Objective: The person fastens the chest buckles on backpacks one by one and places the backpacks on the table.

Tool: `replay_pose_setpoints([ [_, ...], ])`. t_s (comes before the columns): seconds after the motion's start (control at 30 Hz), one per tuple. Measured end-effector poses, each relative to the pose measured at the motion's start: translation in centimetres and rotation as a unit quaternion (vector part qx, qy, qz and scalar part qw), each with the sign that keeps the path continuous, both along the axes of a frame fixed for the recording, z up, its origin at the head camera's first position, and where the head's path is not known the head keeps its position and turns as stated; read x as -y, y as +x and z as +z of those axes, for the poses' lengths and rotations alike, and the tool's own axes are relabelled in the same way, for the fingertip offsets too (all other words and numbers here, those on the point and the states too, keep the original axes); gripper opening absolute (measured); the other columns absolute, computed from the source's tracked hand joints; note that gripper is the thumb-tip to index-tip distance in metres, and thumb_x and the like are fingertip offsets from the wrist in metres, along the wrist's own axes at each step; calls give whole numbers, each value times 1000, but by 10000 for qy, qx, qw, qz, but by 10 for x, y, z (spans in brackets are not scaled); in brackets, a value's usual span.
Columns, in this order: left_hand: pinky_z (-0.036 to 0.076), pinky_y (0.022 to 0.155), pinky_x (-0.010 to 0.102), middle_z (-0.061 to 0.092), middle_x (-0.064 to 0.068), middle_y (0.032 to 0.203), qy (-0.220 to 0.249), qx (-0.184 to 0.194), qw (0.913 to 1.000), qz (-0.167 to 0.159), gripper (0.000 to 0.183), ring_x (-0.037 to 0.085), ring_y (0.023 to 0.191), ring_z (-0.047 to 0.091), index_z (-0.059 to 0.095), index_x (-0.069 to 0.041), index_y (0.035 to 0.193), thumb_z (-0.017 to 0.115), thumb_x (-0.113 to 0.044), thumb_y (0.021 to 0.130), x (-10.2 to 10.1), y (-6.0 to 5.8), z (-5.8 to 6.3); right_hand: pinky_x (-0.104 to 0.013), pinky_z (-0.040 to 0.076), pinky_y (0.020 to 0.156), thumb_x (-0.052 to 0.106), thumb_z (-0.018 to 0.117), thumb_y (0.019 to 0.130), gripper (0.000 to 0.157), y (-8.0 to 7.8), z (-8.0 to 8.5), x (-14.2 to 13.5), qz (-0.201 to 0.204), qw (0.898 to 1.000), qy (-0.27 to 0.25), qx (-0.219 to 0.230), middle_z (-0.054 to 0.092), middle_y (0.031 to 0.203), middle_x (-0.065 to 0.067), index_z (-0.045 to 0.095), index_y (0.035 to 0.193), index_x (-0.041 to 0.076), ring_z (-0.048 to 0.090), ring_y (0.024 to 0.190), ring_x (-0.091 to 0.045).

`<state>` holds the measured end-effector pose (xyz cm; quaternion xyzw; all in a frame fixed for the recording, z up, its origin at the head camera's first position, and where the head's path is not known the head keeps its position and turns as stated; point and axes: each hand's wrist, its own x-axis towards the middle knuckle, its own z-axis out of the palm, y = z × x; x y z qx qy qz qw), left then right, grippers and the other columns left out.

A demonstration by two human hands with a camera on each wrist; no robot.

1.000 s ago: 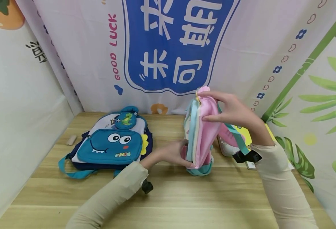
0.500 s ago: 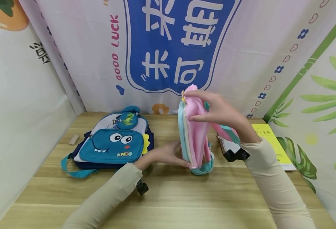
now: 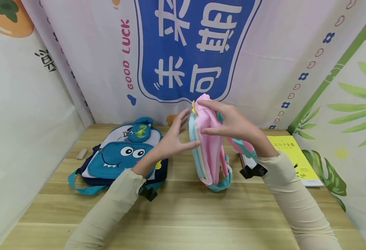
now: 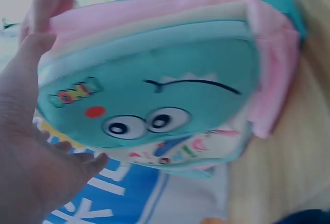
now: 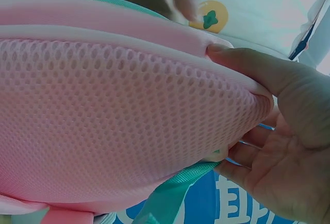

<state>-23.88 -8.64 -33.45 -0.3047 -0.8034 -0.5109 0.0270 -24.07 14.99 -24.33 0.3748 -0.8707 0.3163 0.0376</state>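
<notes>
A pink and teal child's backpack (image 3: pixel 208 156) stands on edge in the middle of the table, side on in the head view. My right hand (image 3: pixel 236 122) grips its upper end between thumb and fingers. In the right wrist view, that hand's thumb presses the pink edge above the mesh back panel (image 5: pixel 113 116). Just left of the backpack, my left hand (image 3: pixel 171 139) is raised with fingers spread and thumb apart. The left wrist view shows the backpack's teal front pocket (image 4: pixel 154 90) with cartoon eyes, the left hand's fingers beside its end.
A blue dinosaur backpack (image 3: pixel 118 158) lies face up at the left, behind my left forearm. Beside it is a small beige block (image 3: pixel 82 153). A yellow book (image 3: pixel 290 152) lies at the right, partly behind my right sleeve. Printed curtains (image 3: pixel 108 52) enclose the table.
My left hand has let go of the backpack's lower end and risen beside its upper part. The right hand has moved the backpack's top leftward, uncovering more of the yellow book.
</notes>
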Motion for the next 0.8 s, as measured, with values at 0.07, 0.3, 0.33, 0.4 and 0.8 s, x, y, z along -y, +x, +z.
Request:
replay_pose_setpoints([
  [0.07,27,125,51,12,-1,171,179,-146,9997,106,99,26,158,17,11,-23,164,75,-33,90,0,-1,9,-47,56,98,24,85,84,83,0,-1,0,21,10000,-27,-6,47,157,-10,43,156,19,56,131,-29],
  [0.3,29,124,52,20,3,169,272,-633,9975,185,83,24,157,21,23,-19,162,70,-25,93,-5,-8,30,-46,55,99,23,85,83,84,0,-3,-1,37,9999,-88,-91,47,157,-8,43,156,19,55,130,-26],
  [0.33,29,124,51,21,3,169,274,-650,9973,183,83,23,156,22,24,-19,161,70,-24,93,-7,-8,31,-45,55,100,23,86,83,85,-1,-4,-1,38,9999,-98,-89,46,158,-7,43,156,19,54,131,-26],
  [0.4,29,124,49,23,4,168,274,-700,9970,174,81,22,155,24,26,-17,161,69,-24,92,-9,-10,32,-46,55,101,23,86,83,86,-1,-5,-1,74,9999,-119,-73,43,160,-7,41,157,19,53,133,-26],
  [0.8,30,123,52,32,7,160,144,-632,9977,169,76,24,147,32,33,-14,156,70,-27,91,-10,-14,35,-52,51,106,22,86,83,94,-3,-10,-4,115,9998,-69,-122,36,164,-10,33,160,15,48,141,-32],
])
